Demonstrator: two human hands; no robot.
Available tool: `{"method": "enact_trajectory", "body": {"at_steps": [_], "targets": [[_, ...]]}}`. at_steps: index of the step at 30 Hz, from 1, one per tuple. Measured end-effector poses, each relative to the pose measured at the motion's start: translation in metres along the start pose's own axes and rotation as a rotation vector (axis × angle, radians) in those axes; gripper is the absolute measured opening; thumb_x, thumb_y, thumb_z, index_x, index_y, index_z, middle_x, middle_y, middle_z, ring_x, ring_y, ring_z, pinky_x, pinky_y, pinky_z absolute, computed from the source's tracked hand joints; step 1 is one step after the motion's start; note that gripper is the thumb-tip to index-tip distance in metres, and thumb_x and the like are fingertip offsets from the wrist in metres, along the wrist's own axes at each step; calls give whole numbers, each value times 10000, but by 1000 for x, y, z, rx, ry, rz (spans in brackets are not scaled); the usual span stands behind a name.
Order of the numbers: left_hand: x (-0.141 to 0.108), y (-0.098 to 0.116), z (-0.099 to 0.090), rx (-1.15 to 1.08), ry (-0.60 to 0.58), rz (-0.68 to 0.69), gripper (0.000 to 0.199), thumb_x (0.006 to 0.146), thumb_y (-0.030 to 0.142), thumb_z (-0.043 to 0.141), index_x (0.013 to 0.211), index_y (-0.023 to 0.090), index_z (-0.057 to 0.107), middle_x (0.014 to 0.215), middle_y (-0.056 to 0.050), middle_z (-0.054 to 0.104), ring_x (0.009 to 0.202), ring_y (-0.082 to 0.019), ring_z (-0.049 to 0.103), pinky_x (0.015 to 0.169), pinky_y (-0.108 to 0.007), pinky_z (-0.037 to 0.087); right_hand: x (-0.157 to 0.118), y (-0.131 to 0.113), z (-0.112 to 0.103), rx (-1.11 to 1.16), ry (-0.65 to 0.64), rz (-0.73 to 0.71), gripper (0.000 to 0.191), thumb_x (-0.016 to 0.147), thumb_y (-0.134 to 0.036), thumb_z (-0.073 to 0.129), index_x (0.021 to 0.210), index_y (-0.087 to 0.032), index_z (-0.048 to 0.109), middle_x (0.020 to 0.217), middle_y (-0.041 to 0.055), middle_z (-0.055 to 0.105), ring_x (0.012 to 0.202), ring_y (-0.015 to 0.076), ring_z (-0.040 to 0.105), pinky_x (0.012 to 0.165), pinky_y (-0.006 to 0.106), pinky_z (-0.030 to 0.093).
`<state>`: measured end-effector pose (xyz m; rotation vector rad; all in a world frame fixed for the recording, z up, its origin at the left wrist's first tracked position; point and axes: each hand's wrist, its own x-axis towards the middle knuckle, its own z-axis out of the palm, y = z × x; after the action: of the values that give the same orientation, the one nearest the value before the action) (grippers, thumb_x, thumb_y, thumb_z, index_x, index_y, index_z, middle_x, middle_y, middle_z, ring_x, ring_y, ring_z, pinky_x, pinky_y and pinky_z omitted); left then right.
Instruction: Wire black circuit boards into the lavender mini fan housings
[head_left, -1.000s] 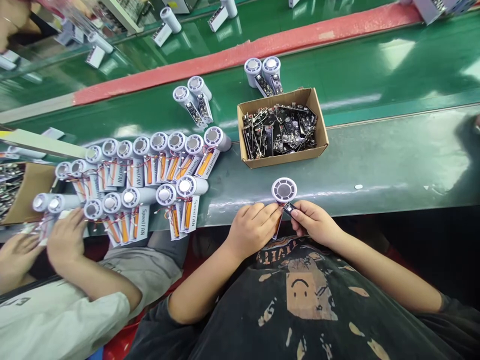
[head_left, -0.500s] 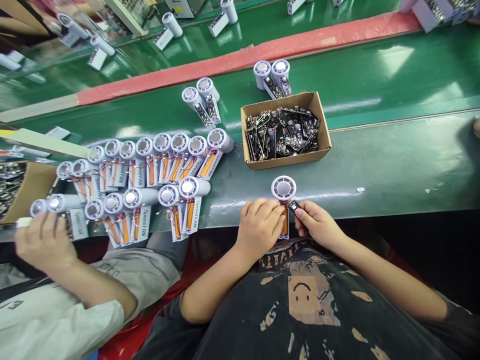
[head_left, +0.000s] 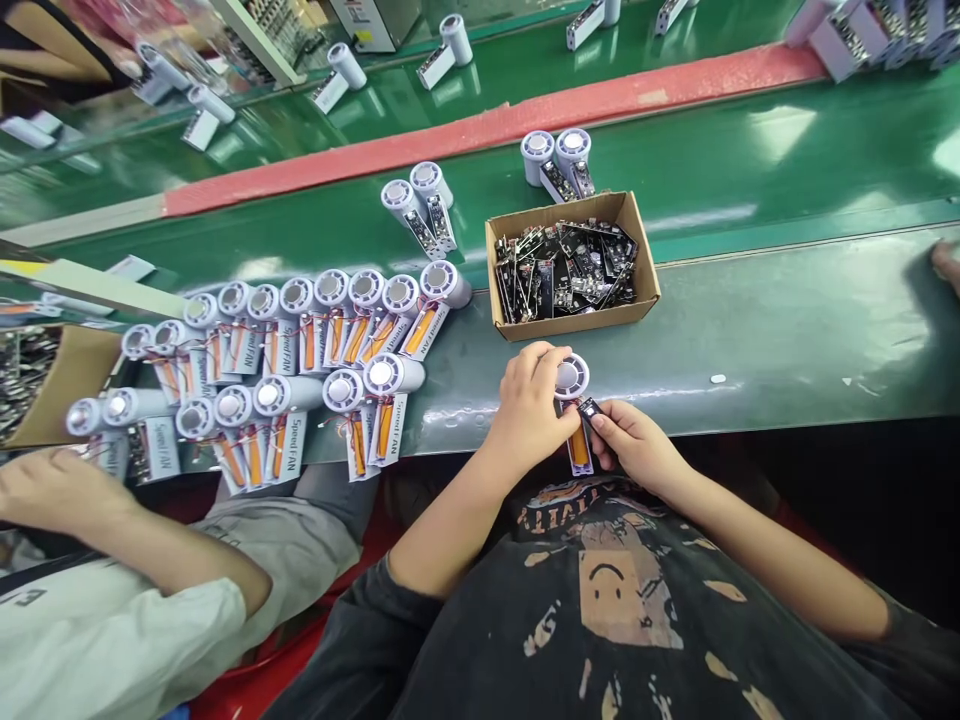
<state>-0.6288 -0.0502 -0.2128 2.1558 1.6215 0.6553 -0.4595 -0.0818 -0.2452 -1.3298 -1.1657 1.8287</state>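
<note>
A handheld fan (head_left: 574, 376) lies at the bench edge, its round vented end facing up. Its handle is open and shows an orange battery (head_left: 579, 448) with red wires near the neck. My left hand (head_left: 531, 410) is closed around the fan's head from the left, fingers curled over its far side. Between the thumb and fingers of my right hand (head_left: 636, 440) is a small black circuit board (head_left: 589, 408), held against the fan's neck. My right fingertips are partly hidden behind the board and handle.
Beyond the fan stands a cardboard box (head_left: 574, 322) of black circuit boards. Many open fans (head_left: 360, 395) lie in rows to the left, beside a co-worker's arm (head_left: 90, 500). Fans with boards fitted (head_left: 435, 205) stand on the green belt (head_left: 712, 150). Another person's hand (head_left: 946, 265) shows at right.
My left hand has moved up from the fan's handle to its head and now covers part of it. My right hand keeps the board nearly in place. The co-worker's hand has shifted left.
</note>
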Motion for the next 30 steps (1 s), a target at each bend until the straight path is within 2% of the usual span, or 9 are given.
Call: {"method": "enact_trajectory", "body": {"at_steps": [4,9,11,13,17,20,23,27,30], "targets": [[0,1,11,-16,89,-58,576,688,89,657,1223,216,487,1257,-118,502,1191,-301,499,1044,-494,412,1,-7,-3,-47,2,23,403,833,-605,563,784,-216,473,603,-63,535,428,73,452,437,217,350],[-7,-10,18,-27,193,-10,552,757,182,687,1265,232,477,1244,-119,518,1223,-291,502,1025,-464,433,4,-14,-14,-85,-35,55,381,816,-580,566,762,-215,472,555,-72,497,391,66,404,410,217,284],[-12,-17,15,27,213,83,563,789,238,690,1311,222,481,1262,-132,535,1217,-296,508,1036,-470,424,3,-16,-18,-140,-69,72,355,821,-554,564,752,-215,481,552,-66,504,388,67,396,411,220,281],[-15,-23,8,113,187,251,521,819,258,676,1317,241,527,1309,-128,558,1252,-305,489,1068,-486,388,2,-18,-21,-224,-85,79,322,834,-519,558,743,-215,501,553,-57,518,395,74,403,417,224,291],[-12,-30,-13,285,-15,582,439,849,172,610,1262,321,621,1405,-28,577,1378,-288,412,1158,-500,272,-1,-23,-23,-371,-75,46,273,866,-454,539,727,-221,526,566,-46,551,423,93,430,441,235,329],[-1,-30,-24,351,-128,670,407,880,152,581,1240,332,636,1432,15,565,1411,-259,402,1189,-504,246,-2,-26,-23,-450,-67,1,267,887,-414,514,700,-225,522,576,-40,569,447,104,455,480,248,364],[10,-31,-26,349,-151,735,304,923,168,560,1158,328,667,1407,47,588,1403,-211,428,1190,-470,295,-3,-27,-23,-465,-63,-8,259,890,-404,515,702,-227,528,578,-37,576,452,112,469,494,255,375],[11,-33,-23,368,-95,849,264,944,163,545,1127,305,671,1342,55,640,1356,-162,490,1194,-405,315,-3,-26,-25,-408,-93,38,247,888,-415,532,729,-226,544,587,-41,577,438,106,458,482,250,375],[-1,-29,-16,410,7,848,243,950,156,532,1108,268,678,1303,41,668,1313,-158,535,1211,-387,282,0,-22,-26,-473,-34,-62,201,870,-351,554,724,-217,588,669,-9,600,563,133,537,576,270,427]]}}
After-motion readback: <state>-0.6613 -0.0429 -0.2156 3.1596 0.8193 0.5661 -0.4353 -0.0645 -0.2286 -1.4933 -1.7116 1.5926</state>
